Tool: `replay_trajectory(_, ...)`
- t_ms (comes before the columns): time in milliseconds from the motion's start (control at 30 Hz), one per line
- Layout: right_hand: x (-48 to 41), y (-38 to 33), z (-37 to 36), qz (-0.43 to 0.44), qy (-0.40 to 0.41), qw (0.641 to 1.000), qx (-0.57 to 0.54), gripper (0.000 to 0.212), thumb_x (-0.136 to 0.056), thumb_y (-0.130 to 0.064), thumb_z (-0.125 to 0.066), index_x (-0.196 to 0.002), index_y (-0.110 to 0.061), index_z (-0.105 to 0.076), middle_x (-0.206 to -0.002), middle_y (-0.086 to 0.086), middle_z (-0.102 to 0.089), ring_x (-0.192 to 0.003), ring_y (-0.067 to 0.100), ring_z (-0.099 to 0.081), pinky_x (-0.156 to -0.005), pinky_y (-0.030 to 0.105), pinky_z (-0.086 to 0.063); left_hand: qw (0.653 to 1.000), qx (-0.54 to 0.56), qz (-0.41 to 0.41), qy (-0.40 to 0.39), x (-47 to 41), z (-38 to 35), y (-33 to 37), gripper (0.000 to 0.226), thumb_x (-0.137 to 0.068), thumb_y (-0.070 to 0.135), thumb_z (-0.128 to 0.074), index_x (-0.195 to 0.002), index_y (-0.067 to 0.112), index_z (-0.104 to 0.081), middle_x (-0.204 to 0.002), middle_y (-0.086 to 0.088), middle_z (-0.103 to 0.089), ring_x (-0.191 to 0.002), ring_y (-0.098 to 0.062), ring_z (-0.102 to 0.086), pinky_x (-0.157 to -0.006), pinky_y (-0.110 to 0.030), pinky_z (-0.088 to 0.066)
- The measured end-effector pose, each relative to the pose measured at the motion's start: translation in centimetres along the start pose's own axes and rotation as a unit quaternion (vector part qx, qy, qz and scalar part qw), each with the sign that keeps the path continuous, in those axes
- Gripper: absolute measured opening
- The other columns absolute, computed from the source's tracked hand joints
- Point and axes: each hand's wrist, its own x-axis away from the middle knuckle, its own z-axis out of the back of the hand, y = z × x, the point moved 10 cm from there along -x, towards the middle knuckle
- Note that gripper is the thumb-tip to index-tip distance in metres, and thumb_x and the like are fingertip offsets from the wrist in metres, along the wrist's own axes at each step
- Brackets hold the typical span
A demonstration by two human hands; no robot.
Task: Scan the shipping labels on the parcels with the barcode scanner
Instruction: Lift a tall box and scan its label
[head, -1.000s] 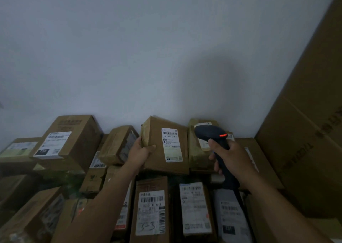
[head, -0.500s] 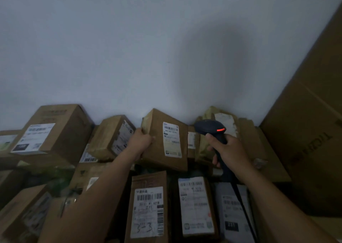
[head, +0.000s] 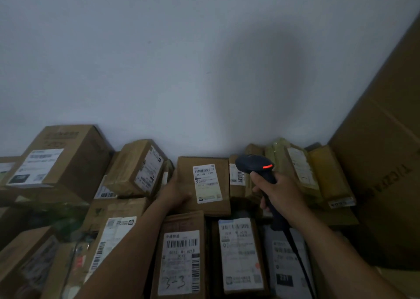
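Note:
A flat brown parcel [head: 210,204] with a white shipping label [head: 206,182] lies against the wall in the back row, label facing up. My left hand [head: 176,194] grips its left edge. My right hand [head: 278,191] holds a black barcode scanner [head: 255,165] with a lit red light, just right of that parcel, its head pointing left and away from me. The scanner's cable [head: 297,257] runs down along my right forearm. More labelled parcels lie in front: one marked "3-3" [head: 181,260] and a second one [head: 241,253].
A big box [head: 61,162] and a tilted box [head: 138,166] stand at the back left. Yellowish wrapped parcels [head: 302,169] lean at the back right. A tall cardboard sheet [head: 386,151] closes off the right side. A white wall stands behind everything.
The held parcel has dropped from a raised tilt down flat into the back row against the wall. The scanner has stayed beside it, and the view has shifted to the left.

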Motion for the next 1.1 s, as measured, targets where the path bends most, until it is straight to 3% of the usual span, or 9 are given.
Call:
replay_trajectory(133,0.3,-0.2,-0.6,-0.001,-0.019,1.0,0.015,0.034,-0.092,-0.044,-0.062,-0.085,-0.011,-0.064,-0.054,0.009,-0.064,-0.042,0.017,-0.057,-0.044,0.025,-0.046,0.99,-0.108,-0.031,-0.089,-0.1,-1.9,0.2,0.118,-0.085,0.029,-0.072,-0.152,0.011,0.024,-0.139,-0.018,-0.051,-0.11,-0.026,-0.057,-0.086,-0.03,-0.045)
replay_trajectory(233,0.8,-0.7,-0.8,0.007,-0.017,1.0,0.023,0.033,-0.093,-0.042,-0.062,-0.082,-0.011,-0.063,-0.047,-0.002,-0.061,-0.038,0.011,-0.055,-0.042,0.022,-0.043,0.987,-0.141,-0.061,-0.055,-0.4,-1.2,0.8,0.087,-0.082,0.028,-0.075,-0.149,0.009,-0.022,-0.114,-0.011,-0.061,-0.087,-0.015,-0.053,-0.073,-0.026,-0.044)
replay_trajectory(367,1.6,-1.8,-0.5,0.017,-0.011,1.0,0.009,0.034,-0.093,-0.039,-0.063,-0.081,-0.007,-0.063,-0.046,-0.004,-0.06,-0.036,0.008,-0.054,-0.04,0.019,-0.042,0.983,-0.132,-0.126,-0.006,0.8,0.5,3.3,0.031,-0.086,0.018,-0.071,-0.115,0.013,-0.059,-0.11,-0.007,-0.066,-0.098,-0.02,-0.063,-0.078,-0.026,-0.049)
replay_trajectory(600,3.5,-5.6,-1.8,0.045,-0.016,0.999,-0.018,0.039,-0.093,-0.042,-0.061,-0.082,-0.005,-0.064,-0.057,0.006,-0.064,-0.045,0.015,-0.058,-0.044,0.022,-0.049,0.971,-0.001,-0.134,0.2,5.4,9.3,3.0,0.039,-0.091,0.013,-0.066,-0.13,0.016,-0.06,-0.128,0.004,-0.057,-0.12,-0.015,-0.052,-0.104,-0.033,-0.042)
replay_trajectory(700,4.4,-7.7,-4.3,0.062,-0.04,0.997,-0.032,0.042,-0.092,-0.042,-0.061,-0.082,-0.002,-0.064,-0.068,0.02,-0.068,-0.049,0.022,-0.059,-0.046,0.027,-0.05,0.956,-0.046,-0.095,0.272,7.0,13.1,0.6,0.046,-0.095,0.015,-0.06,-0.14,0.009,-0.05,-0.143,-0.012,-0.047,-0.129,-0.029,-0.044,-0.107,-0.038,-0.038)
replay_trajectory(833,4.9,-8.9,-7.7,0.066,-0.074,0.994,-0.035,0.038,-0.093,-0.042,-0.062,-0.08,-0.007,-0.062,-0.051,-0.001,-0.063,-0.042,0.015,-0.057,-0.044,0.027,-0.047,0.94,-0.063,-0.041,0.332,8.4,15.8,-2.2,0.065,-0.093,0.021,-0.064,-0.149,0.006,-0.033,-0.148,-0.018,-0.035,-0.133,-0.033,-0.032,-0.109,-0.041,-0.033)
replay_trajectory(900,4.9,-9.0,-8.9,0.058,-0.082,0.994,-0.046,0.035,-0.093,-0.04,-0.063,-0.081,-0.007,-0.062,-0.055,0.001,-0.063,-0.04,0.013,-0.055,-0.043,0.026,-0.046,0.954,-0.021,0.049,0.296,7.8,15.7,-4.5,0.081,-0.092,0.032,-0.066,-0.153,0.004,-0.021,-0.15,-0.022,-0.031,-0.135,-0.037,-0.032,-0.111,-0.044,-0.031)
replay_trajectory(967,4.9,-9.1,-9.7,0.06,-0.082,0.994,-0.034,0.035,-0.092,-0.039,-0.064,-0.081,-0.005,-0.063,-0.064,0.008,-0.066,-0.04,0.013,-0.056,-0.042,0.025,-0.047,0.966,-0.034,0.118,0.229,6.9,14.7,-6.5,0.077,-0.088,0.05,-0.066,-0.143,0.004,-0.039,-0.142,-0.019,-0.046,-0.131,-0.036,-0.038,-0.111,-0.046,-0.033)
replay_trajectory(1100,4.7,-9.0,-10.7,0.062,-0.082,0.994,-0.019,0.036,-0.092,-0.039,-0.065,-0.082,-0.005,-0.063,-0.072,0.012,-0.07,-0.043,0.015,-0.058,-0.044,0.026,-0.047,0.978,-0.087,0.121,0.146,5.9,12.9,-6.9,0.076,-0.08,0.069,-0.063,-0.129,0.011,-0.054,-0.137,-0.015,-0.054,-0.132,-0.033,-0.042,-0.112,-0.042,-0.029)
